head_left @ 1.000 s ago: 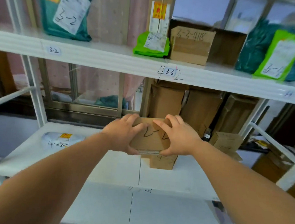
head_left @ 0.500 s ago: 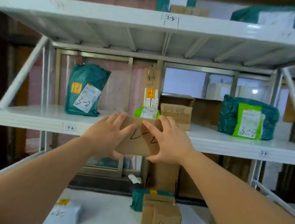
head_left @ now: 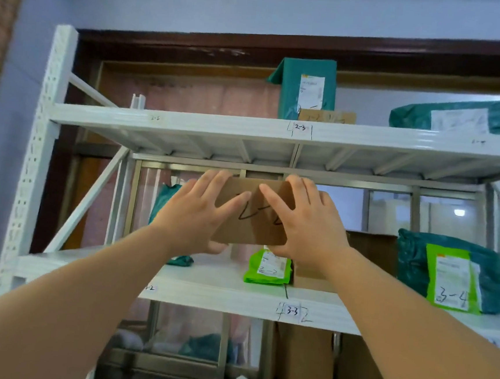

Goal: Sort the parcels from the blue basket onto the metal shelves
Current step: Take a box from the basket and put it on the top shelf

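A small brown cardboard parcel (head_left: 251,216) with "2-2" handwritten on it is raised in front of me, between two shelf levels. My left hand (head_left: 194,211) grips its left side and my right hand (head_left: 306,221) grips its right side, fingers spread over the front and thumbs underneath. The white metal shelf (head_left: 188,122) above it carries labels "2-2" at left and "2-3" at centre. Below the parcel runs the shelf (head_left: 227,296) labelled "3-3". The blue basket is out of view.
On the upper shelf stand a tall teal parcel (head_left: 307,88), a flat cardboard box (head_left: 327,116) and a teal bag (head_left: 460,115). The middle shelf holds a green packet (head_left: 267,268), a teal-and-green "3-4" bag (head_left: 453,273) and a teal bag (head_left: 163,200) behind my left hand. A white perforated upright (head_left: 39,152) stands left.
Both hands have lifted the "2-2" parcel from the low shelf level up to just under the "2-2/2-3" shelf. My view has tilted upward with it.
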A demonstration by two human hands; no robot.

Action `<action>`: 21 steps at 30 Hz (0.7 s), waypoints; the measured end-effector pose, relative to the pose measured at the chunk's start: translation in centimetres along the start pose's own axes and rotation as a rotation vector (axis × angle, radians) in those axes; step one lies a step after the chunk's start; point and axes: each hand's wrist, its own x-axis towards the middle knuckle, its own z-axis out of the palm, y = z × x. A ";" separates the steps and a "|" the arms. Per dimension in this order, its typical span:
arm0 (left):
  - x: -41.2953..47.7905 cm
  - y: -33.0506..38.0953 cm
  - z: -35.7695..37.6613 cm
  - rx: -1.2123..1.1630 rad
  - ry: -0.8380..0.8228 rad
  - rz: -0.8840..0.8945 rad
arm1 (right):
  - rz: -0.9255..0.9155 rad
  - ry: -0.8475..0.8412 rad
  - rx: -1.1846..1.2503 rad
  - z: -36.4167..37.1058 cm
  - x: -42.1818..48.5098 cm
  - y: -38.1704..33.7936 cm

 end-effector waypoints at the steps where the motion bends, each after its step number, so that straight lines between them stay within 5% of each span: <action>1: 0.2 -0.5 -0.3 0.021 0.029 0.007 | 0.023 0.055 0.002 -0.2 0.4 0.1; 21: 5.4 -9.3 2.0 0.240 0.058 -0.048 | 0.019 0.345 0.023 1.9 10.7 -1.0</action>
